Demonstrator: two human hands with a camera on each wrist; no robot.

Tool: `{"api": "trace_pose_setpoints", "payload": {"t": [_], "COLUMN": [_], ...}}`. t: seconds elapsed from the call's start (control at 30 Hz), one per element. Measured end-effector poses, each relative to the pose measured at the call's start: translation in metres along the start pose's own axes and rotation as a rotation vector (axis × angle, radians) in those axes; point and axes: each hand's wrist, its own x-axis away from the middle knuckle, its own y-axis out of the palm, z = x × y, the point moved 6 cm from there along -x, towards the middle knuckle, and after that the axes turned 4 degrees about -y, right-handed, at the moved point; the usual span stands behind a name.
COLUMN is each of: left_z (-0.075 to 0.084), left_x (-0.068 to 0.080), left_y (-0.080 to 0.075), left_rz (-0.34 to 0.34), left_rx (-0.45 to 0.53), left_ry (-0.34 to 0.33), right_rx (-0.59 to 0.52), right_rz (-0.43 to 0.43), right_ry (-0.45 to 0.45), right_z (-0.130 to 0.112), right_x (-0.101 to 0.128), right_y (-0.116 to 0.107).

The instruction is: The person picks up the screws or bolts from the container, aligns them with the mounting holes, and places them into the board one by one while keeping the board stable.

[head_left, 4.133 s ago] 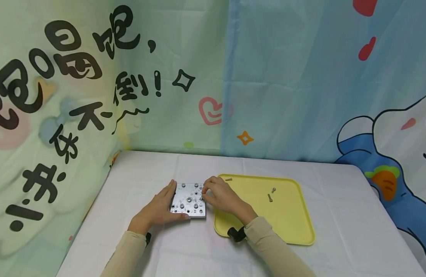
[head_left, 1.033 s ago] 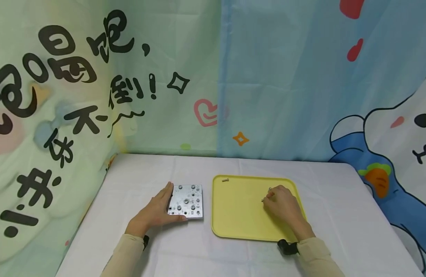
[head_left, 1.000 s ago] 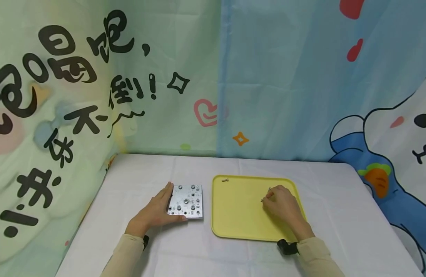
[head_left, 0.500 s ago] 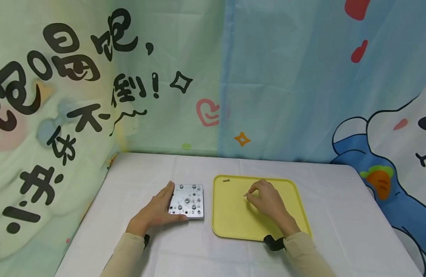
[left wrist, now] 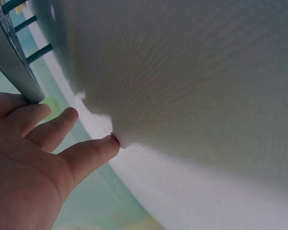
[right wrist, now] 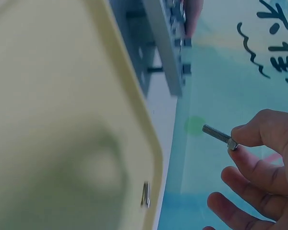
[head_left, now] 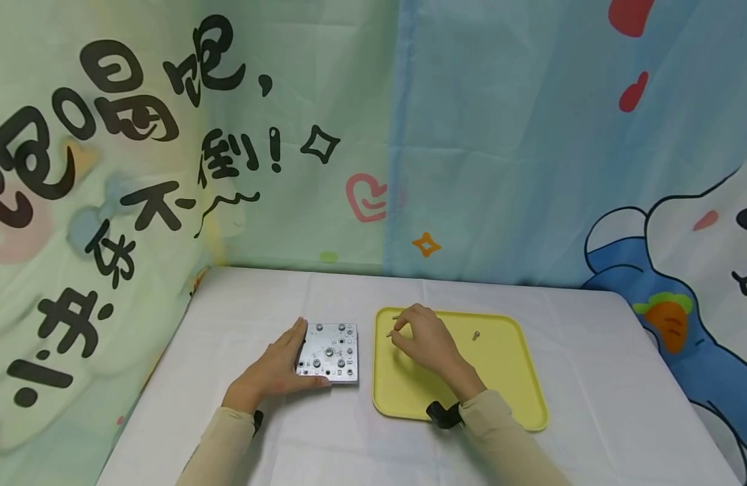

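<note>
"How is your left hand set?"
"Spread, touching the metal plate on the white cloth."
"And your right hand?"
"You pinch one screw by its head, above the yellow tray; two loose screws lie toward its far side."

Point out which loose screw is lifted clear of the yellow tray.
The held screw, pinched by the right hand. The far-left corner screw and the right-side screw both lie on the yellow tray.
</note>
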Motion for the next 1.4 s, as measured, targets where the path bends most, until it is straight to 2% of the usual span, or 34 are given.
{"api": "trace_pose_setpoints", "payload": {"t": [0.27, 0.73, 1.03, 1.4], "left_z": [0.001, 0.004, 0.001, -0.002], "left_x": [-0.001, 0.000, -0.002, 0.000], "left_y": [-0.001, -0.002, -0.001, -0.002], "left_rz": [0.003, -0.009, 0.005, 0.010], "left_rx": [-0.004, 0.007, -0.005, -0.009], "left_ry": [-0.007, 0.008, 0.019, 0.022], "right_rx": [-0.031, -0.033, 0.018, 0.041], "right_rz": [-0.037, -0.095, -0.083, -0.108], "right_ry": [-0.033, -0.067, -0.105, -0.100], "right_z": [-0.027, -0.042, -0.044, -0.048], "right_x": [-0.020, -0.037, -0.039, -0.041], "right_y": [0.020, 0.053, 0.061, 0.064]}}
